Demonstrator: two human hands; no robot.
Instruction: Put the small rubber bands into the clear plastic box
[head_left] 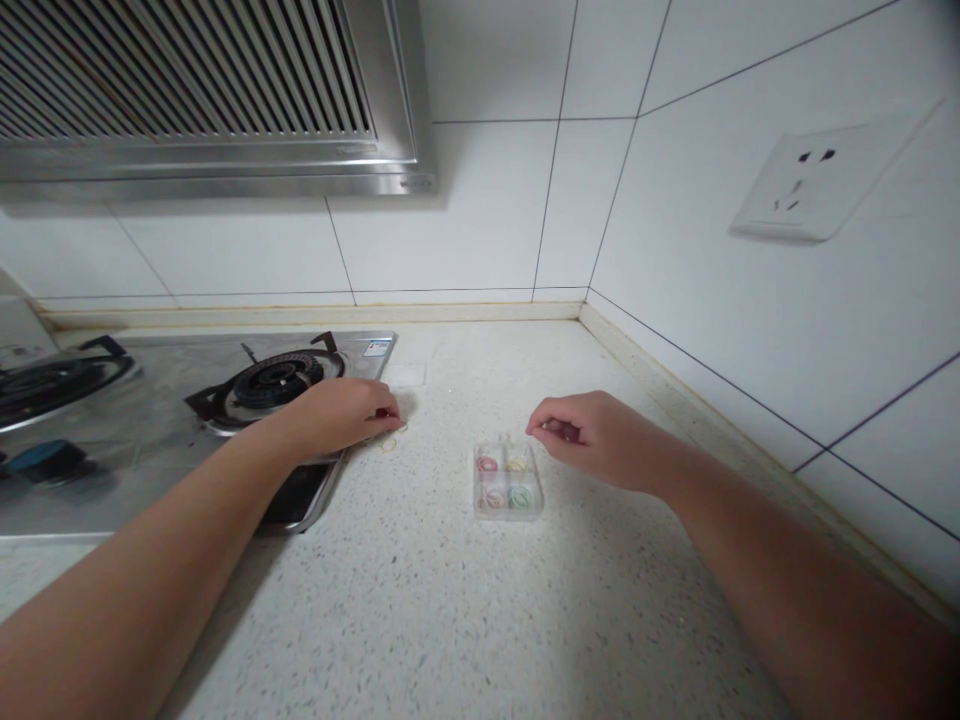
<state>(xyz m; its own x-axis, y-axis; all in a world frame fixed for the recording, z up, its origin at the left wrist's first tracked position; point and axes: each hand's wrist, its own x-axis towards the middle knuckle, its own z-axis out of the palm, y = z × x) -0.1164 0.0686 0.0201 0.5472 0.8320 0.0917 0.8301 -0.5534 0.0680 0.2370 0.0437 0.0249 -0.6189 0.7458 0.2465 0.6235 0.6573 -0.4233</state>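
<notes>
A small clear plastic box point(507, 510) with compartments stands on the counter between my hands. Thin coiled bands lie inside it: a red one point(487, 465), a yellow one point(517, 465), a pinkish one point(494, 497) and a green one point(520, 496). My left hand point(349, 412) is closed in a pinch near the stove's right edge, with a thin yellow rubber band at its fingertips. Another yellowish band point(388, 446) lies on the counter just below these fingers. Right of the box's far corner, my right hand point(581, 430) is pinched closed; whatever it holds is too small to make out.
At left is a gas stove point(172, 400) with black burners and a blue-topped knob point(46, 460). A flat clear rectangular piece point(407, 375) lies on the speckled counter point(450, 610) behind my left hand. A range hood point(285, 170) hangs above; tiled walls meet at the back right.
</notes>
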